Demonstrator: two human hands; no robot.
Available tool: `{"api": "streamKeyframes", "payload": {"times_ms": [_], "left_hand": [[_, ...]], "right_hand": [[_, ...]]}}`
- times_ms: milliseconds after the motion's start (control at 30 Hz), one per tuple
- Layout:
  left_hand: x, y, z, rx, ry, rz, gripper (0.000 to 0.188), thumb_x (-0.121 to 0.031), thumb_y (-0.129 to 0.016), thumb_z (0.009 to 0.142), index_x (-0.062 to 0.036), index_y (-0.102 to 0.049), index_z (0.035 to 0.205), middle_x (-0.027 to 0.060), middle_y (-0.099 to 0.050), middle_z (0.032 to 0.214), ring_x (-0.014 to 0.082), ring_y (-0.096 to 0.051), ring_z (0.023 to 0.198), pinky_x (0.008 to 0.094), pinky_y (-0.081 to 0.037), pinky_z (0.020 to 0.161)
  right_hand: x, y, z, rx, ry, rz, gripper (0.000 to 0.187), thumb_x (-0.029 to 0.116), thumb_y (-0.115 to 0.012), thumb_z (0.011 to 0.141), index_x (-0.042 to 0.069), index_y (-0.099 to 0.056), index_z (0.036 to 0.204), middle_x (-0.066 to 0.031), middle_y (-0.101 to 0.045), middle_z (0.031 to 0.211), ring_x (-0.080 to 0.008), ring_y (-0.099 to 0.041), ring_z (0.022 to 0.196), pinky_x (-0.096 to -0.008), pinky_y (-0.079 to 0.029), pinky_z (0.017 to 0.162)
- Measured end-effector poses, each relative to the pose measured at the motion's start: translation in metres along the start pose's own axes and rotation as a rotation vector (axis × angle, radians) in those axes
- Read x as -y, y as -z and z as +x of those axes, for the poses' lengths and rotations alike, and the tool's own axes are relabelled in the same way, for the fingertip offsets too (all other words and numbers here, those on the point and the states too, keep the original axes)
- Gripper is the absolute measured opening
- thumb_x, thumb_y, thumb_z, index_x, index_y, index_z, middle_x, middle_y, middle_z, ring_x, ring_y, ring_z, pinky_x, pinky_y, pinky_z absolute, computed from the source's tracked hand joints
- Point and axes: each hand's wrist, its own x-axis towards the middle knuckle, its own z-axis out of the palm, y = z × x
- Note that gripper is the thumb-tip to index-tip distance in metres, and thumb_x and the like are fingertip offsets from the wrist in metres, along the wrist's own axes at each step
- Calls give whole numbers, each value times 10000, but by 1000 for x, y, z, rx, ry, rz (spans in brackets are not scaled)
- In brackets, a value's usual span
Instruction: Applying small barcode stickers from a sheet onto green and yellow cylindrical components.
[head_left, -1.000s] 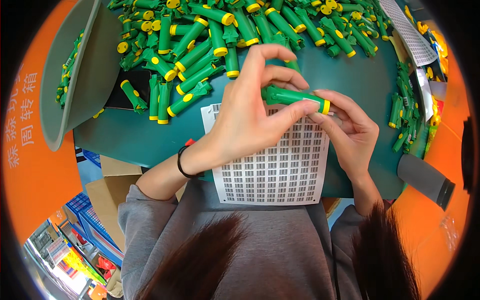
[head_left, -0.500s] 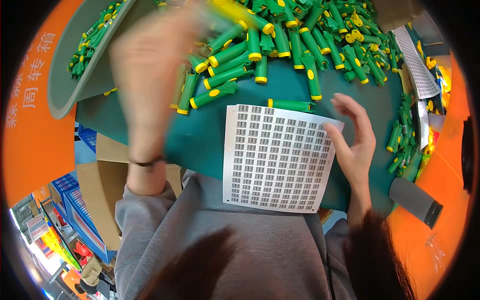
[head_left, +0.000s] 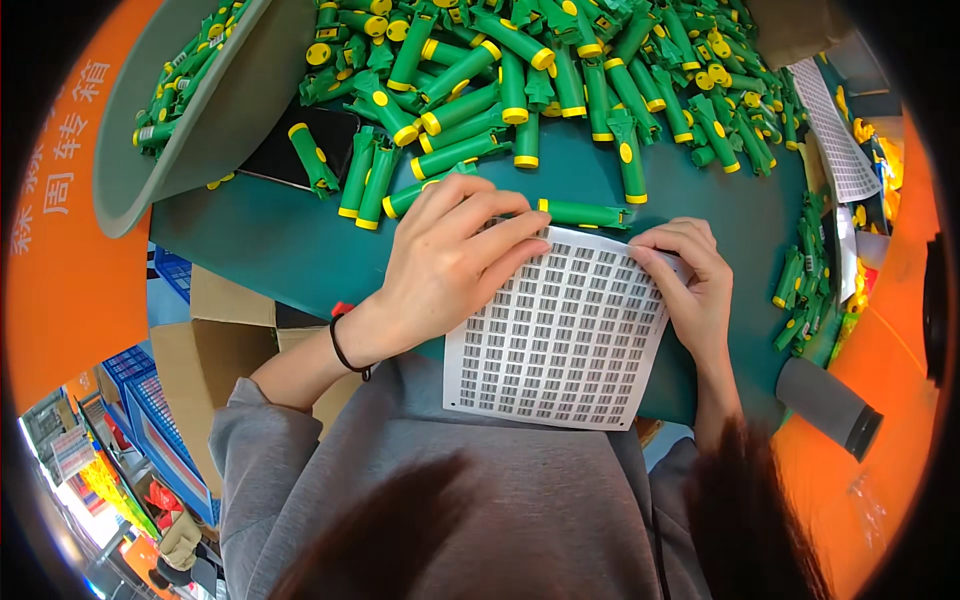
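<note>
A white sheet of small barcode labels (head_left: pixel 560 330) leans between my lap and the edge of the green table. My left hand (head_left: pixel 450 255) is closed at its upper left part, fingertips and thumb together on the top rows; whether a label is between them is too small to tell. The sheet's upper right corner is in my right hand (head_left: pixel 690 275), thumb on the front and fingers curled behind. Just past the sheet's top edge lies a green plastic tube with a yellow end (head_left: pixel 585 213). A large heap of similar green tubes (head_left: pixel 560 85) covers the far table.
A grey-green basin (head_left: pixel 130 200) holding more tubes stands at the far left, beside a dark flat panel (head_left: pixel 285 150) with one tube on it. More tubes (head_left: pixel 800 270) and a dark grey cylinder (head_left: pixel 828 405) are at the right. An open cardboard box (head_left: pixel 190 370) sits below left.
My left hand has come back from the far left heap to the sheet's top edge. A tube now lies on the dark panel near the basin. My right hand has closed on the sheet's corner.
</note>
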Motion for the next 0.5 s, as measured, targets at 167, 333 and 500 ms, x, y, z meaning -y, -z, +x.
{"api": "streamKeyframes", "payload": {"times_ms": [167,333,500], "left_hand": [[6,-3,-6,-125,-114,47,283,-93,-782,672,-105,-755,953,-6,-694,999,215,-632,897,347,-519,743],[8,0,-6,-92,-166,-9,324,-34,-786,628,-79,-741,946,25,-694,987,231,-632,874,342,-531,716],[4,2,3,-66,-191,-169,324,35,-809,650,-39,-727,955,72,-687,977,254,-637,850,343,-530,716]], "right_hand": [[-1,0,0,9,-2,5,66,27,-736,846,-6,-724,902,-42,-706,903,-210,-581,958,-338,-427,917],[-6,-1,2,47,-66,15,53,22,-727,856,-6,-725,901,-39,-699,881,-196,-579,958,-322,-432,905],[1,-3,17,-173,-124,-137,160,96,-742,883,3,-704,1007,-53,-644,967,-205,-569,904,-326,-446,858]]}}
